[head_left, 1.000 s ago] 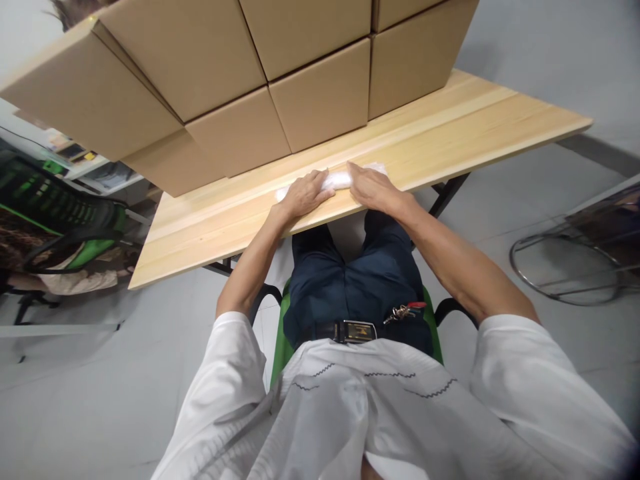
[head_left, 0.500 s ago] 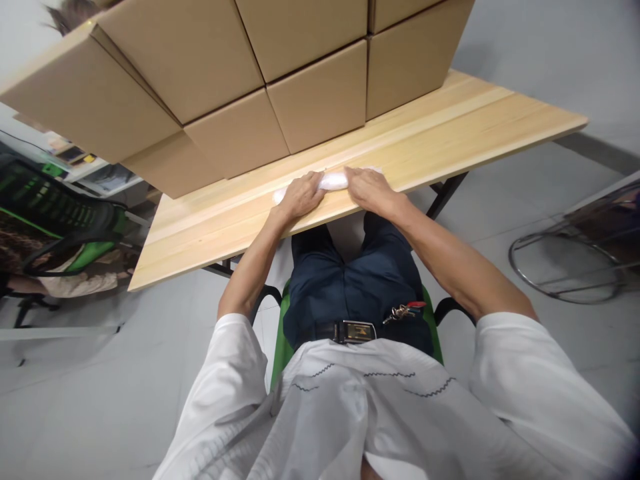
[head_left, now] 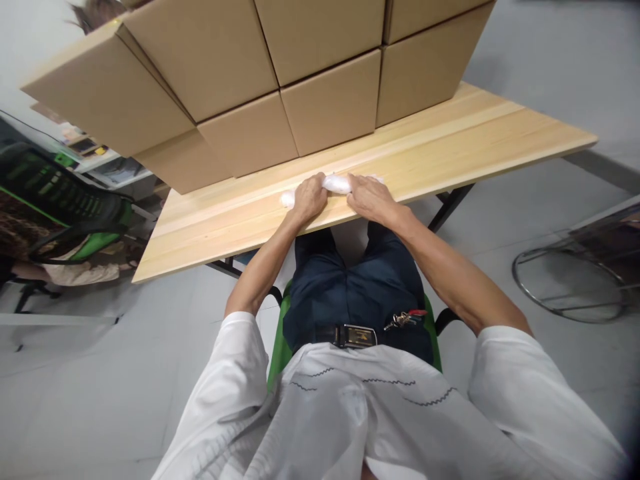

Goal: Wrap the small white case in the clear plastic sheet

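Observation:
A white rolled bundle [head_left: 337, 184], seemingly soft and wrapped in thin plastic or cloth, lies along the near part of the wooden table [head_left: 510, 137]. My left hand [head_left: 310, 198] is closed over its left part, with one white end poking out beyond the fingers. Over the right part, my right hand [head_left: 369, 197] grips it the same way, and a bit of white shows past the knuckles. Between the two hands a short stretch of the roll is bare. What it is made of or contains, I cannot make out.
Stacked cardboard boxes [head_left: 330, 100] stand along the table's far side. To the left are a black and green office chair [head_left: 70, 207], a seated person partly in view, and a shelf [head_left: 113, 170] with small items. A round metal stool base [head_left: 570, 283] is on the right.
The view has shifted slightly, so table and boxes appear a little further right. Both hands still grip the white roll, with the left wrist slightly more bent.

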Available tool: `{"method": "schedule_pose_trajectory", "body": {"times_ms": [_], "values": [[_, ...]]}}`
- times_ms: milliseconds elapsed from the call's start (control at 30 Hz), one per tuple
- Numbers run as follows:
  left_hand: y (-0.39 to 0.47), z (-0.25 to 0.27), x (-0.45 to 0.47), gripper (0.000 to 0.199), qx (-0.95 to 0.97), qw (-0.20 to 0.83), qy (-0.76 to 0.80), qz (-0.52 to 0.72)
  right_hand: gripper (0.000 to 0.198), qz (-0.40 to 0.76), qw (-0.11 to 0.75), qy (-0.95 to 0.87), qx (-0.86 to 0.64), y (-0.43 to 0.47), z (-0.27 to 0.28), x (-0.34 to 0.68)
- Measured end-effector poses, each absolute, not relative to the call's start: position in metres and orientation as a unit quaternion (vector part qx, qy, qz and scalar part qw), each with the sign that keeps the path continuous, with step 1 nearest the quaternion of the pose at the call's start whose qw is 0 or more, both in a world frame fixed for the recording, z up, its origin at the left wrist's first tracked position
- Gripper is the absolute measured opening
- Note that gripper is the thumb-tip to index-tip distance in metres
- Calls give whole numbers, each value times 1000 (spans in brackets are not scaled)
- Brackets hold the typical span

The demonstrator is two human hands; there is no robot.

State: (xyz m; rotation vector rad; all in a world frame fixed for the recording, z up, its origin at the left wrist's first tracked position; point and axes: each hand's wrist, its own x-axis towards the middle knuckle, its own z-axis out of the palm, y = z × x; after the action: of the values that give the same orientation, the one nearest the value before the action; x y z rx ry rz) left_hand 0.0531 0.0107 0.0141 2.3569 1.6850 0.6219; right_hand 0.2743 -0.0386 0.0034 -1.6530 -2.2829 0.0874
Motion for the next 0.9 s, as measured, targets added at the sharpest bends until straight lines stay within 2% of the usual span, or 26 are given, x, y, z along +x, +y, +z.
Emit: {"method": "schedule_pose_trajectory", "body": {"times_ms": [167,367,533,667,800,900], "values": [[23,-1,56,26,725,242,507,398,65,51,182,-786,-588,-48,9,257],[31,2,87,32,534,434,464,558,69,74,150,-756,-633,-58,28,237],[21,20,113,39,348,567,420,617,84,71,165,-745,-642,-56,25,232],[14,32,124,29,224,631,374,641,90,53,211,-746,-629,-50,15,226],[7,40,121,26,169,673,332,639,87,35,257,-740,-621,-49,8,217],[2,44,115,35,159,680,309,646,83,23,297,-749,-592,-49,5,213]]}}
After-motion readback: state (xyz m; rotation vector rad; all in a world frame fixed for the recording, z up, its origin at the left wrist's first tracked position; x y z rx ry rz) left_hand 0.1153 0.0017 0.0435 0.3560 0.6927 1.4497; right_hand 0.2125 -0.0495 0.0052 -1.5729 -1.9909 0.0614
